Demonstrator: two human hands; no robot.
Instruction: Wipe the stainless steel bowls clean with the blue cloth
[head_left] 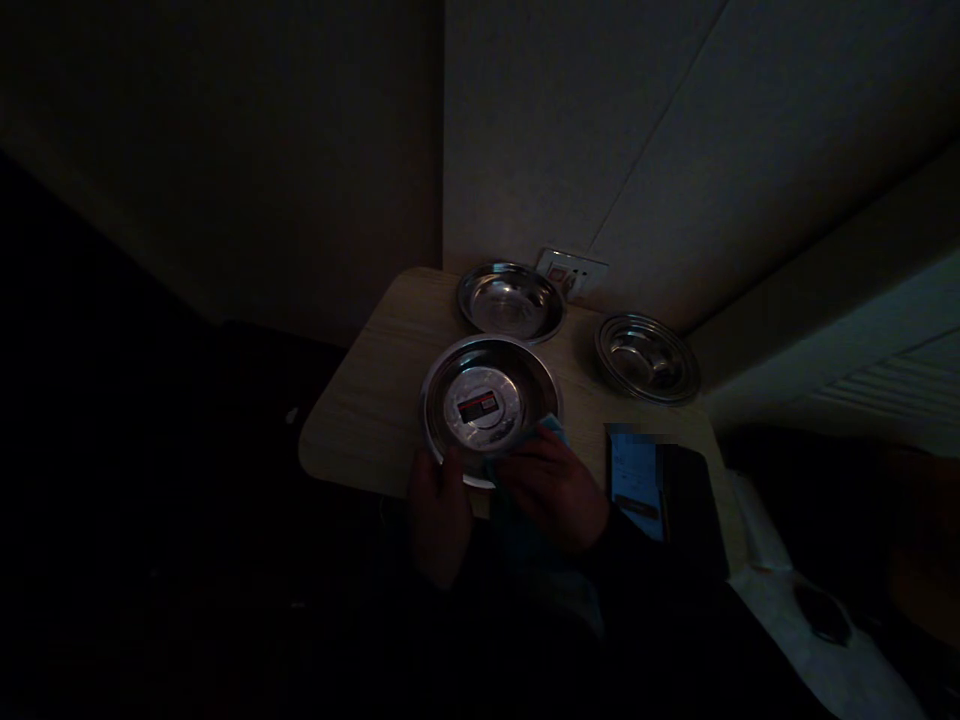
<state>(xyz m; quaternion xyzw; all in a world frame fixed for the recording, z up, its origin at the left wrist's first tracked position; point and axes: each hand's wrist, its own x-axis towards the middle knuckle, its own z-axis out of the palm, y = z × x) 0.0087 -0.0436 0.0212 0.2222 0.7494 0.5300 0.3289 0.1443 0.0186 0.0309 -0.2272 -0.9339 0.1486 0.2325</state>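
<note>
A shiny metal basin (529, 372) with a dark label (478, 406) inside its bottom is at the front of a small pale table. Its near rim is pinched by my left hand (438, 515), the fingers closed on it. Over the near right side of the basin, my right hand (555, 490) is closed on a bluish cloth (553, 425), which shows past the fingers and seems to hang below. The cloth lies against the basin's inner wall. Dim light hides much of both hands.
Behind stands a second metal basin (511, 306), near a wall socket (574, 270). More nested metal basins (646, 358) sit at the right. A lit phone (636, 480) and a dark flat object (694, 510) lie on the table (360, 410), against the wall.
</note>
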